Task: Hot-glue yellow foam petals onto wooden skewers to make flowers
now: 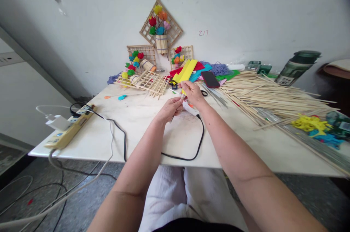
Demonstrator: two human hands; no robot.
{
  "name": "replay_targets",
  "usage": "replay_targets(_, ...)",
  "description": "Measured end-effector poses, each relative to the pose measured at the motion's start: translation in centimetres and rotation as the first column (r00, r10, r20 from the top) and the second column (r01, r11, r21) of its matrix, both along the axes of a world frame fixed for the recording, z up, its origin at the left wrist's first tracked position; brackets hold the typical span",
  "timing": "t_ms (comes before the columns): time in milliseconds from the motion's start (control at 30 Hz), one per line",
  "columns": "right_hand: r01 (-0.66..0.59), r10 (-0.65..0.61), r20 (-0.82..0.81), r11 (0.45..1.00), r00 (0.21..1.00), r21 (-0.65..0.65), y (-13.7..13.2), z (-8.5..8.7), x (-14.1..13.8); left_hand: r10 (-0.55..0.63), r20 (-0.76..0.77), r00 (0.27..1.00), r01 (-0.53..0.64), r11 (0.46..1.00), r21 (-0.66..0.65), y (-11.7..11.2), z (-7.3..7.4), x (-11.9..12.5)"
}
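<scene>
My left hand (171,109) and my right hand (193,93) meet over the middle of the white table (153,133). Together they pinch the lower end of a long yellow felt strip (186,71) that rises away toward the wall. A thin wire or stick also appears in my left fingers, too small to be sure. Just under my hands lies a white glue gun (190,108) with a black cord (201,141) looping toward me.
A large heap of bamboo sticks (262,95) covers the right side. A dark red phone (210,79), coloured felt scraps (202,70) and wooden lattice frames with felt flowers (147,79) stand at the back. A yellow power strip (69,129) sits at the left edge.
</scene>
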State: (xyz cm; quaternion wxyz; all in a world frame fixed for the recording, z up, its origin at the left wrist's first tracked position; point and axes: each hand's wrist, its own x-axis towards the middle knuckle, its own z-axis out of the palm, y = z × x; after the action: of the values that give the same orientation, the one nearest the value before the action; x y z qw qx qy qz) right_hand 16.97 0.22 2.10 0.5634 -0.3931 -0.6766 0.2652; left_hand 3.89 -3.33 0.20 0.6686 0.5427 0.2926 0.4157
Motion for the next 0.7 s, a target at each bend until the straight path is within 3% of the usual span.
replay_targets(300,-0.100,0.101,0.062,0.995,0.993,-0.023,-0.7,0.8,0.7,-0.055,0.034,0.998,0.054,0.998,0.007,-0.1,-0.1,-0.1)
replay_targets(533,-0.052,0.029,-0.175,0.991,0.984,-0.127,-0.2,0.3,1.3,-0.184,0.188,0.965,0.204,0.975,-0.090,0.2,-0.3,-0.7)
replay_targets(700,-0.139,0.102,-0.236,0.979,0.967,-0.150,0.0,0.1,0.9,-0.215,0.215,0.953,0.248,0.959,-0.137,0.4,-0.6,-0.8)
